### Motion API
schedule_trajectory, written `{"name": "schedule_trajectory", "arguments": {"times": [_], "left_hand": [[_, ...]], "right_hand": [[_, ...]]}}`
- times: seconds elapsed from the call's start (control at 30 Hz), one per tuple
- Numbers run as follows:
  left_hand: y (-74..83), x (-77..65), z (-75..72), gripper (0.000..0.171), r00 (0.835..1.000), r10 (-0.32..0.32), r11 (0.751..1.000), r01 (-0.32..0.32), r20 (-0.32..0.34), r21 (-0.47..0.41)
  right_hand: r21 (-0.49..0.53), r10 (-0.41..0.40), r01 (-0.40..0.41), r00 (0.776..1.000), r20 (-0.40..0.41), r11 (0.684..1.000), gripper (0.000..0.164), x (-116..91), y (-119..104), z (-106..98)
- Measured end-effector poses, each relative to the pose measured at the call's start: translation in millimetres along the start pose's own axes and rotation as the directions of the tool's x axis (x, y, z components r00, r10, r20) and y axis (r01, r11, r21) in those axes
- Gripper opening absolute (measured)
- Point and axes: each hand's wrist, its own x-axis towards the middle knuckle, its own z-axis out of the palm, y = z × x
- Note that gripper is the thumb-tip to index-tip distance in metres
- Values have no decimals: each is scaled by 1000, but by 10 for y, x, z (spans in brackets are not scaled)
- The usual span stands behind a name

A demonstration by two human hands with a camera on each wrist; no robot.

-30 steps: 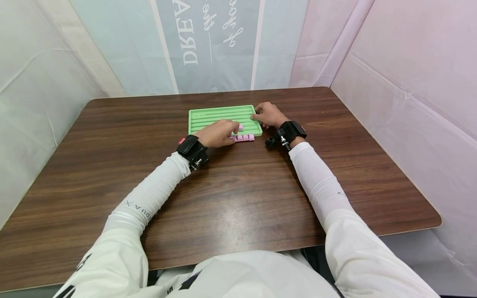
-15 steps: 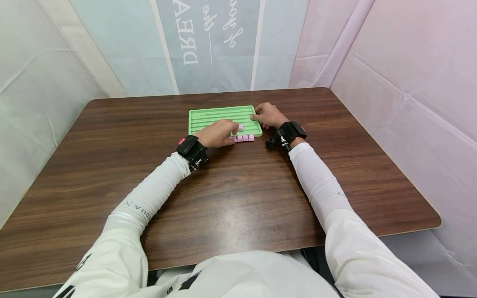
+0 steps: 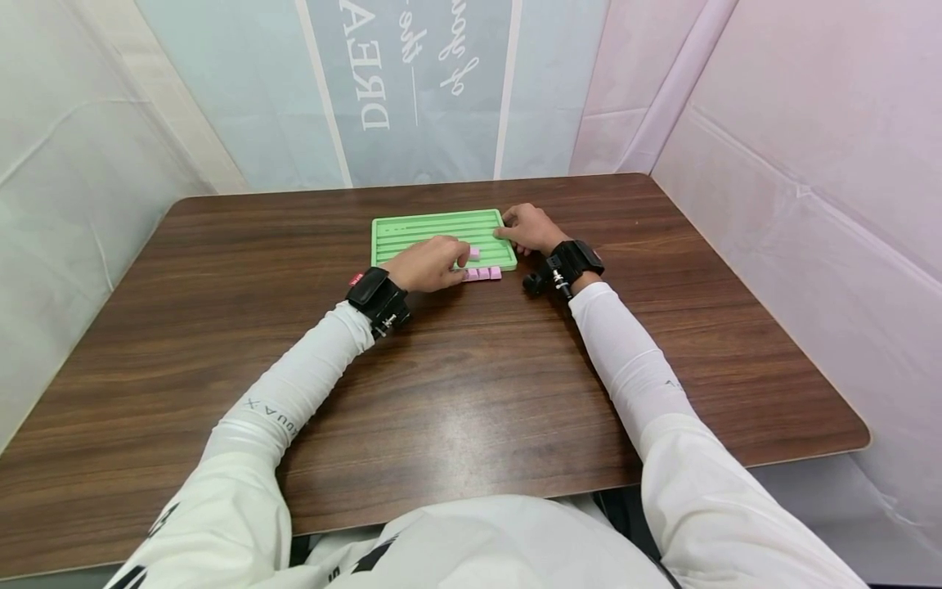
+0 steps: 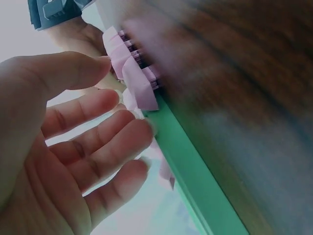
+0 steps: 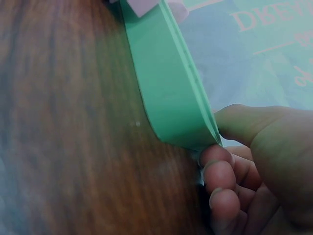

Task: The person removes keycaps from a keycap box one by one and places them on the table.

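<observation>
Right grip (image 3: 536, 229) holds the green tray (image 3: 434, 225) at its 3 o'clock end, thumb over the rim and fingers bent against the outside of a corner. Left grip (image 3: 430, 263) lies over the tray's 7 o'clock edge, narrow, with fingers curved; its thumb and fingertips are at the pink blocks, but whether they pinch one I cannot tell.

The tray lies ridged side up on the brown bench (image 3: 456, 393), at 12 o'clock from the person. A short row of pink blocks (image 3: 483, 274) runs along its near edge, towards 5 o'clock; whether the row rests on the rim or just outside it is unclear. One more pink block (image 3: 474, 254) sits inside the tray at 4 o'clock, just beside the left forefinger.

Each wrist wears a black strap, the left one (image 3: 379, 298) at 7 o'clock of the tray, the right one (image 3: 577, 260) at 4. Beyond the bench, at 12 o'clock, hangs a blue-grey curtain (image 3: 459, 147) with white lettering.
</observation>
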Motion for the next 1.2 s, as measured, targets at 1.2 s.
{"name": "schedule_trajectory", "arguments": {"times": [1.2], "left_hand": [[-182, -296, -549, 50, 965, -160, 984, 173, 207, -47]], "right_hand": [[5, 1, -1, 1000, 7, 1000, 56, -3, 0, 0]]}}
